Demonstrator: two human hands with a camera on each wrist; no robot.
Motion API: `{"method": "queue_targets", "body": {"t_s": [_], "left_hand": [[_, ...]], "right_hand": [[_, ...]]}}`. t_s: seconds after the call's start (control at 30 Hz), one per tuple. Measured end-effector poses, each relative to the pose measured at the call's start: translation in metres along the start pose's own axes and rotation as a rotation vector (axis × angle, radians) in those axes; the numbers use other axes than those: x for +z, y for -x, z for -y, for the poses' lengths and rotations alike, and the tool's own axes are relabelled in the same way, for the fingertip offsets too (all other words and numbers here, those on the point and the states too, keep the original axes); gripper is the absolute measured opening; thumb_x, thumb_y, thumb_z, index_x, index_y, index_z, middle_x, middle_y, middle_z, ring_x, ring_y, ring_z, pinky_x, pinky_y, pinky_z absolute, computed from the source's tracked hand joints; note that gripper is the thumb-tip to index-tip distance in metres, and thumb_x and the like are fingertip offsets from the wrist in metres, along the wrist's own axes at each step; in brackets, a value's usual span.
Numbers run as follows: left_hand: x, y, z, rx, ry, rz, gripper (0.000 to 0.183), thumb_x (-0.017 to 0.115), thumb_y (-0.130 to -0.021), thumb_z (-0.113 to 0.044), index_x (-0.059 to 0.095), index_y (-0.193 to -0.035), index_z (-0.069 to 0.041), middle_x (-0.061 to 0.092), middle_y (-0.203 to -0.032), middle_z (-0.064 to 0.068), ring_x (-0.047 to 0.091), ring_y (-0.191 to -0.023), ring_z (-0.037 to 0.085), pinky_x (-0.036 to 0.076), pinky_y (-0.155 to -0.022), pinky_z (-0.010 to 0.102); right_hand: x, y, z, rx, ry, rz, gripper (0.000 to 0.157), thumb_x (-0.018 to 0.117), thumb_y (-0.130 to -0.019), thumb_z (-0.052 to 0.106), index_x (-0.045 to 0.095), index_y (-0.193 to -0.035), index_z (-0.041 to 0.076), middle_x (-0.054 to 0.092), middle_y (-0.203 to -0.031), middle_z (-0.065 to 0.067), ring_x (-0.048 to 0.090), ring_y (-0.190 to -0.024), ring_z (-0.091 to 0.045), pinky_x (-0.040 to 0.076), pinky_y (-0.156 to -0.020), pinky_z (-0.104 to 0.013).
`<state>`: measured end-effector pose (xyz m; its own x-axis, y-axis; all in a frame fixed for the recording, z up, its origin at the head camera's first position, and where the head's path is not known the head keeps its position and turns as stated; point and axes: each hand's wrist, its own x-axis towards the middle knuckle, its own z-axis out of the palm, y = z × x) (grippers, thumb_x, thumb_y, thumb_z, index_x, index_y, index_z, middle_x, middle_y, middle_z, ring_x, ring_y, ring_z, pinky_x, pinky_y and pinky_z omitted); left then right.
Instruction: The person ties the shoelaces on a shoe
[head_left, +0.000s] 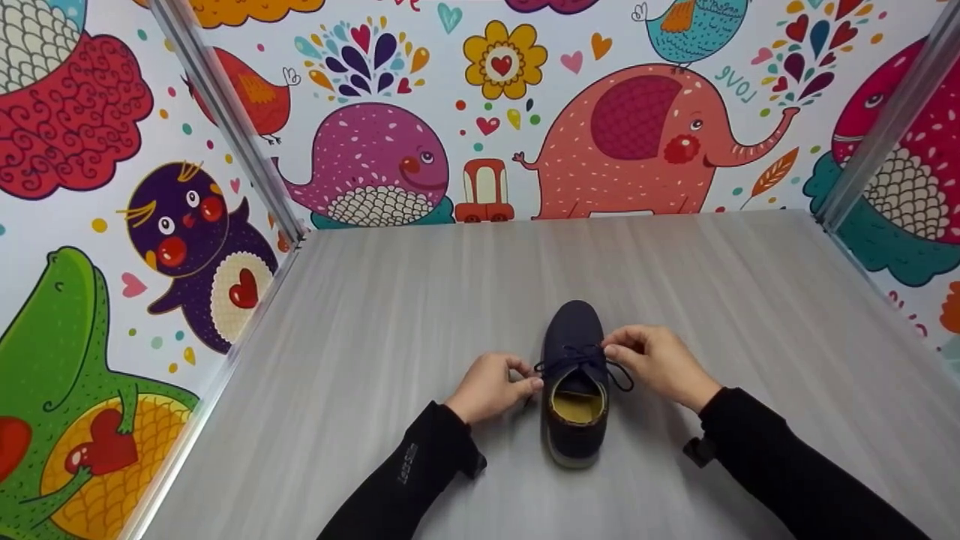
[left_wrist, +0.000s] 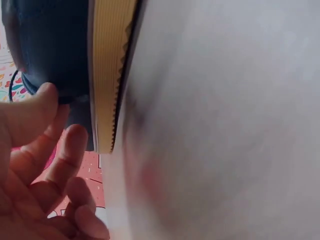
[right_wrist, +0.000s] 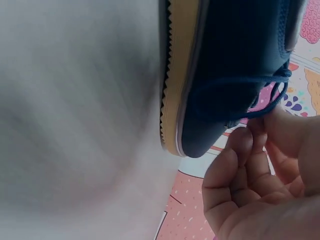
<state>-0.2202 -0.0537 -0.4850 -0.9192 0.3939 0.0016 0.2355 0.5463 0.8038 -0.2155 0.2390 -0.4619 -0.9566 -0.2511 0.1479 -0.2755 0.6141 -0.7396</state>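
A dark navy lace-up shoe [head_left: 574, 322] stands upright on the table, toe pointing away from me, its yellowish insole [head_left: 576, 409] showing. The shoelace [head_left: 581, 358] is tied in a bow across the front. At the shoe's left side, my left hand [head_left: 491, 386] pinches the lace between thumb and finger; the left wrist view shows a dark bit of it at the fingertips [left_wrist: 47, 92]. On the right, my right hand [head_left: 664, 364] pinches lace beside the bow, and a loop [right_wrist: 232, 79] hangs against the shoe's side in the right wrist view. The ribbed tan sole [right_wrist: 176, 85] rests on the table.
The grey wood-grain table [head_left: 390, 300] extends around the shoe. Printed cartoon panels [head_left: 630, 142] wall it at the back and both sides, with metal corner posts [head_left: 232, 127] between them. Dark sleeves [head_left: 412, 465] cover both forearms.
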Motion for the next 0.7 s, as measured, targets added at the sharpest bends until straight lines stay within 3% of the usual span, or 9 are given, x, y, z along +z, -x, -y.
{"method": "queue_targets", "body": {"t_s": [0.37, 0.7], "left_hand": [[-0.005, 0.0, 0.005, 0.039, 0.019, -0.03, 0.015, 0.077, -0.1, -0.024, 0.077, -0.094, -0.011, 0.06, -0.063, -0.012, 0.046, -0.047, 0.001, 0.037, -0.049, 0.018], [-0.002, -0.001, 0.006, 0.063, -0.005, -0.049, 0.015, 0.079, -0.099, -0.025, 0.076, -0.09, -0.012, 0.064, -0.067, -0.008, 0.046, -0.051, 0.001, 0.038, -0.055, 0.018]], "right_hand": [[-0.007, 0.008, -0.008, 0.034, 0.034, -0.021, 0.014, 0.067, -0.107, 0.017, 0.074, -0.108, 0.005, 0.072, -0.096, -0.004, 0.055, -0.08, -0.007, 0.045, -0.07, -0.022], [-0.01, 0.012, -0.021, 0.094, 0.122, -0.076, 0.011, 0.068, -0.105, 0.014, 0.074, -0.101, 0.006, 0.073, -0.094, -0.004, 0.059, -0.085, -0.014, 0.047, -0.076, -0.024]]}}
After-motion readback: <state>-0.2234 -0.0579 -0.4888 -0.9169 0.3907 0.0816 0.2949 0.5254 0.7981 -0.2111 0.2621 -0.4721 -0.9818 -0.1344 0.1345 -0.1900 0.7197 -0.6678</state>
